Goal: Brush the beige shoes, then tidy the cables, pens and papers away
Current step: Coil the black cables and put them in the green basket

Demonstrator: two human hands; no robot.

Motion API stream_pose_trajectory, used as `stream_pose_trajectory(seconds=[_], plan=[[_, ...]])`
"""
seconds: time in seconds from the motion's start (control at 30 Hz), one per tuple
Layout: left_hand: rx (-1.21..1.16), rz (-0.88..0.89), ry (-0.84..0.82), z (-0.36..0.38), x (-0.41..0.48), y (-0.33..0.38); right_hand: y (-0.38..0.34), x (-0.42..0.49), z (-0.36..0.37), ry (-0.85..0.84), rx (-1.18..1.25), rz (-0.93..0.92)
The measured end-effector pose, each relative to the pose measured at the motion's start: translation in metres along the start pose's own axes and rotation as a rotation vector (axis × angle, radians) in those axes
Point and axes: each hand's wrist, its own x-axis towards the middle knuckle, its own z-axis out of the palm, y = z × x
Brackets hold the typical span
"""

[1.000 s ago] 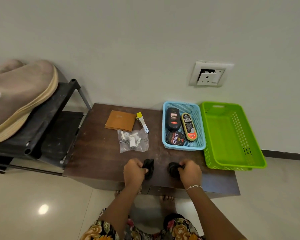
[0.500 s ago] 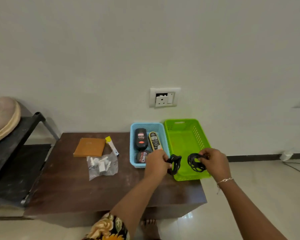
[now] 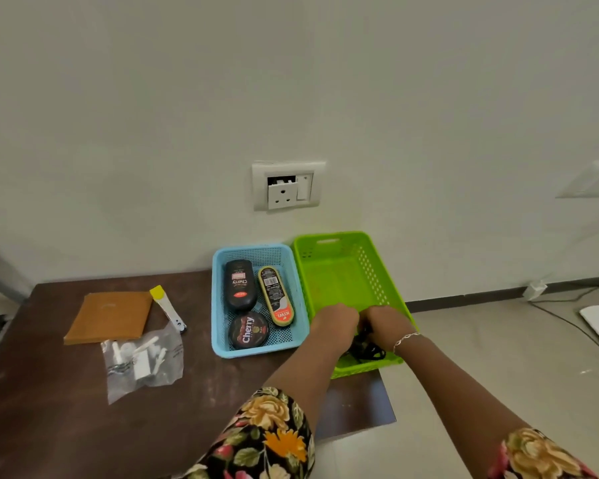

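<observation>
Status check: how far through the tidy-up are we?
Done: can't confirm the shoe brushing, since no shoes are in view. In hand: left hand and right hand are down in the green basket, with black cables at its near end. Left: the brown envelope, yellow-capped pen and plastic bag sit on the table.

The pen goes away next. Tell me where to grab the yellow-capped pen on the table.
Pinch the white barrel at its middle, coming from above. The pen lies flat on the table, its lower tip over the plastic bag and the brown envelope close on its left.
</observation>
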Motion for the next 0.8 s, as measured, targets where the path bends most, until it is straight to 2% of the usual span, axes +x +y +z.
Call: stream_pose_trajectory(seconds=[0.1, 0.17, 0.23, 0.3, 0.37, 0.63, 0.8], plan=[[0.107, 0.025, -0.012, 0.009, 0.0, -0.004, 0.0, 0.003, 0.008, -0.126, 0.013, 0.001], [0.15, 0.036, -0.011, 0.013, -0.002, -0.007, 0.003, 0.003, 0.011, -0.085, 0.006, -0.017], [0.177, 0.039, -0.004, 0.014, -0.006, -0.009, 0.003, -0.003, 0.011, 0.113, -0.022, -0.032], [0.19, 0.03, 0.011, 0.017, -0.01, -0.011, 0.004, -0.01, 0.012, 0.42, -0.013, -0.065], [0.189, 0.025, 0.026, 0.019, -0.015, -0.013, 0.01, -0.014, 0.018, 0.608, 0.038, -0.096], [0.161, -0.029, 0.029, 0.023, -0.038, -0.028, -0.007, -0.006, 0.025, 0.645, 0.344, -0.208], [0.113, -0.081, 0.057, 0.023, -0.041, -0.046, -0.025, 0.009, 0.022, 0.627, 0.329, -0.266]])
